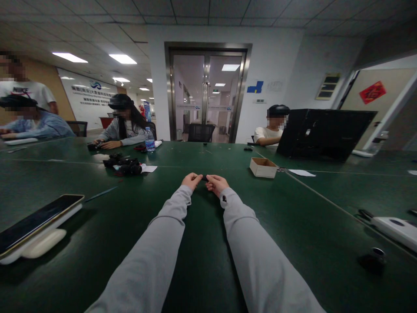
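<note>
Both my arms, in light grey sleeves, reach forward over the green table (202, 261). My left hand (191, 181) is closed, pinching the left end of a small black object (204, 178). At the object's right end, the fingers of my right hand (217, 184) are curled and pinch it too. The black piece spans the short gap between my fingertips. It is too small and too covered by my fingers to name its kind.
An open cardboard box (263, 168) stands right of my hands, near a black monitor (319, 134). To the left lie black gear (125, 165), a water bottle (150, 140) and a phone (42, 221). A dark cup-like item (374, 260) sits at right. Several people are around the table.
</note>
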